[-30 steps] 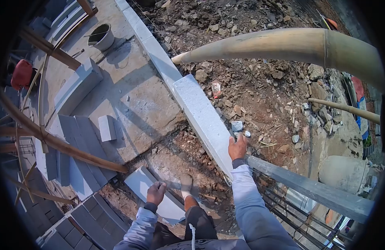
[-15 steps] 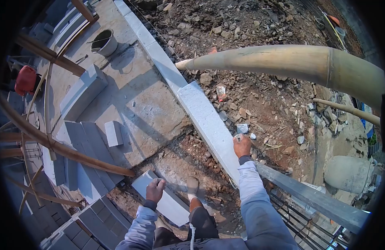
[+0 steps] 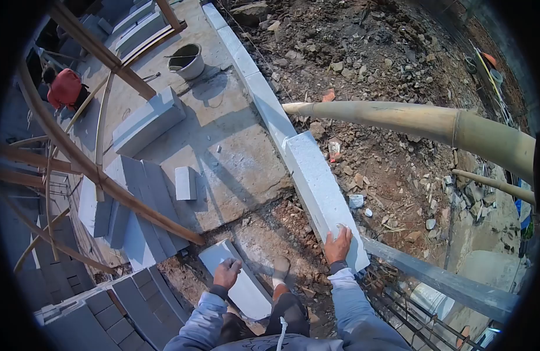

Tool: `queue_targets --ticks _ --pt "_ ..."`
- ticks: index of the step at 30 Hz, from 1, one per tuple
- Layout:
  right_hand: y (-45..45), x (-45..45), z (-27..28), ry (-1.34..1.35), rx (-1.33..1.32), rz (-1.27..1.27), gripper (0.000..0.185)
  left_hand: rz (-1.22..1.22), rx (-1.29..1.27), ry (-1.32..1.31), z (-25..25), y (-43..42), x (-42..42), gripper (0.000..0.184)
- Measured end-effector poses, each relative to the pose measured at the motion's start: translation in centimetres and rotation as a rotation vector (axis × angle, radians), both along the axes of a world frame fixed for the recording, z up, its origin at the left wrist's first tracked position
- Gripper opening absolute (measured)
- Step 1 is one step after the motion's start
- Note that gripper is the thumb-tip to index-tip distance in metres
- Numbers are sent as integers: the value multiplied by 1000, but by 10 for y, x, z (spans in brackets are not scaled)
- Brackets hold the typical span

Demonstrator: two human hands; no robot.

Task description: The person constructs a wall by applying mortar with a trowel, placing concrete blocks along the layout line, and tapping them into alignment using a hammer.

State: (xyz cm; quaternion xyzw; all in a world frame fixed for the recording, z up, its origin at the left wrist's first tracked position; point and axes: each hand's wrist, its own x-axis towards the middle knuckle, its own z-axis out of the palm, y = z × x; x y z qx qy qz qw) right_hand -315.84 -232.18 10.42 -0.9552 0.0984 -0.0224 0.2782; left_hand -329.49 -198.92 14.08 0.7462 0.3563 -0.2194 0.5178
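A row of pale blocks (image 3: 249, 73) runs diagonally from the top, with a higher block (image 3: 319, 178) at its near end. My right hand (image 3: 338, 244) rests on the near part of that higher block, fingers spread. Over a pale block (image 3: 246, 289) lying on the ground, my left hand (image 3: 228, 273) is closed with curled fingers; what it holds, if anything, is hidden. A thin string (image 3: 264, 64) runs along the row.
Bamboo poles (image 3: 398, 120) cross at the right, a grey beam (image 3: 433, 274) beside my right forearm. Rebar (image 3: 410, 316) lies below it. Stacked blocks (image 3: 144, 210), a bucket (image 3: 189, 66) and a person in red (image 3: 66, 88) are at the left.
The view has shifted, so the scene appears further right. My right hand has gone from a closed shape to spread fingers on the block. The left hand stays closed.
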Motion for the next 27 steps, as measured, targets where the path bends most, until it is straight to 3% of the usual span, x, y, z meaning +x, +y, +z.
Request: queue_targets --ticks 3,5,8,11,18,20,21,22,27 --pt "36 -31 5 133 114 199 39 -10 23 -13 21 7 -12 33" --pt "57 -42 -1 535 183 360 41 24 24 -47 23 18 -27 33" --pt "94 -56 -1 481 57 607 42 84 26 -96 44 35 -42 32" --pt "135 -52 -2 613 -31 681 44 169 8 -139 56 60 -68 32" --pt "232 -58 77 495 -120 720 42 245 5 -210 62 146 -143 32" --pt "247 -73 46 357 -152 705 41 182 153 -275 67 178 -167 33" --pt "268 -84 78 383 -48 778 34 210 120 -299 85 197 -178 35" --pt "296 -100 95 435 -155 693 31 243 146 -298 88 216 -195 36" --pt "420 -198 108 541 -112 876 31 380 174 -239 114 332 -303 35"
